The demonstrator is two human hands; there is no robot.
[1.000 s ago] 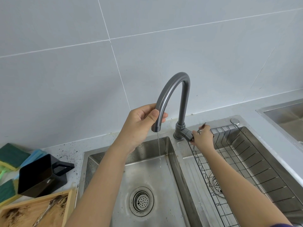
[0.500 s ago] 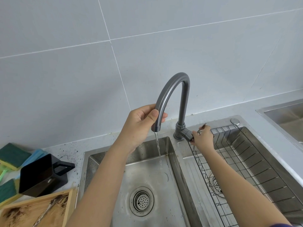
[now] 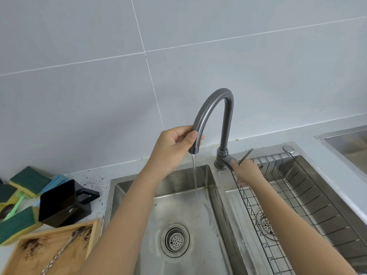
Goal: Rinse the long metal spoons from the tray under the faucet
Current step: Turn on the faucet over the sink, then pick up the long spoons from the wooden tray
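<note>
A grey arched faucet [image 3: 217,98] stands between two steel sink basins, and a thin stream of water [image 3: 194,175] falls from its spout into the left basin [image 3: 178,211]. My left hand [image 3: 172,149] grips the spout end. My right hand [image 3: 246,170] is closed on the faucet's lever [image 3: 246,155] beside the base. At the bottom left a wooden tray [image 3: 25,253] smeared with dark dirt holds one long twisted metal spoon [image 3: 59,255].
A wire rack [image 3: 288,195] fills the right basin. Left of the sink stand a black square cup [image 3: 63,203], several green and yellow sponges [image 3: 29,180] and a green brush. Dark specks dot the counter. Another steel basin [image 3: 349,143] sits at the far right.
The water went from a faint trickle to a steadier stream. Both hands stay on the faucet, barely moved.
</note>
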